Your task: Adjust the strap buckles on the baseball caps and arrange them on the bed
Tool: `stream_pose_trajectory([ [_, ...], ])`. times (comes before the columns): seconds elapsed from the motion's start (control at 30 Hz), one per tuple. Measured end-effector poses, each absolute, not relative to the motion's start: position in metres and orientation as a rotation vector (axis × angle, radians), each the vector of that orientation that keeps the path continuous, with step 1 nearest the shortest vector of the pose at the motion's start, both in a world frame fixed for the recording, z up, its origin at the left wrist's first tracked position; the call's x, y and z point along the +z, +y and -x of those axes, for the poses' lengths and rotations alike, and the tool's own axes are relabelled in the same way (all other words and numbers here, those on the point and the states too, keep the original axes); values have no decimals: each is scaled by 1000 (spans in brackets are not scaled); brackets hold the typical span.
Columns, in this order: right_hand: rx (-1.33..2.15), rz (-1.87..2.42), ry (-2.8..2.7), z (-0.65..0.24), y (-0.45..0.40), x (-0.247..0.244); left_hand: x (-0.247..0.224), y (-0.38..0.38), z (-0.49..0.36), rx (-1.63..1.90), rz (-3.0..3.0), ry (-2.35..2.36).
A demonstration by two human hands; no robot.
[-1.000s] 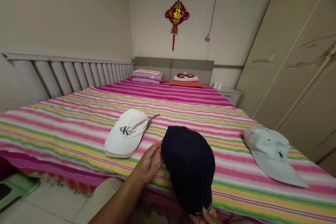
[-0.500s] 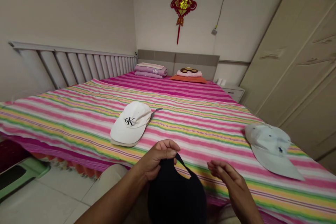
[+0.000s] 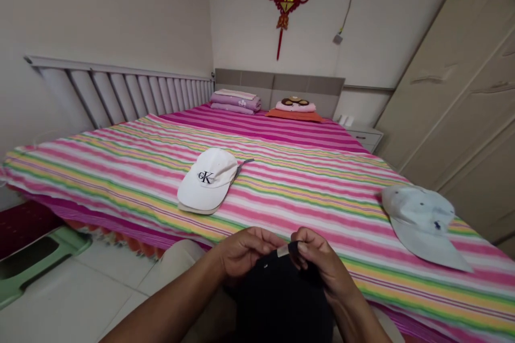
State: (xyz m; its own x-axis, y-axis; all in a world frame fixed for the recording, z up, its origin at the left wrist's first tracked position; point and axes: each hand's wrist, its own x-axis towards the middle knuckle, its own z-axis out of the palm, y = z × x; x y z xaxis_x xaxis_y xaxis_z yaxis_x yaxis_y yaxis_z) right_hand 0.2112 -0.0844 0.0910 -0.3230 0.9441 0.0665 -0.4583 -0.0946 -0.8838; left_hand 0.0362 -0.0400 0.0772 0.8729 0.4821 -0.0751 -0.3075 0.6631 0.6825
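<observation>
Dark cap (image 3: 284, 300): is being held low, by the near edge of the striped bedspread (image 3: 120, 171).
Left hand (image 3: 249, 252): the cap's edge is being gripped between thumb and fingers.
Right hand (image 3: 317, 257): the cap's strap is being pinched.
White cap (image 3: 209, 185): is being borne by the bedspread, beyond the left hand.
Pale cap (image 3: 418, 217): is being borne there too, far right.

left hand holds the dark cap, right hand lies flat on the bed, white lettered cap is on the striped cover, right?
The right hand isn't on the bed: the head view shows it pinching the edge of the dark cap. The left hand does hold it, and the white lettered cap is on the striped cover.
</observation>
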Motion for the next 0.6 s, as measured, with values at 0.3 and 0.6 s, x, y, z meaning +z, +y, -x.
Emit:
stream_pose_trajectory([
  [0.3, 1593, 700, -1115, -216, -82, 95, 79, -53, -42, 537, -732, 195],
  [0.6, 1559, 754, -1110, -208, -84, 88, 83, -61, -50, 684, -690, 487],
])
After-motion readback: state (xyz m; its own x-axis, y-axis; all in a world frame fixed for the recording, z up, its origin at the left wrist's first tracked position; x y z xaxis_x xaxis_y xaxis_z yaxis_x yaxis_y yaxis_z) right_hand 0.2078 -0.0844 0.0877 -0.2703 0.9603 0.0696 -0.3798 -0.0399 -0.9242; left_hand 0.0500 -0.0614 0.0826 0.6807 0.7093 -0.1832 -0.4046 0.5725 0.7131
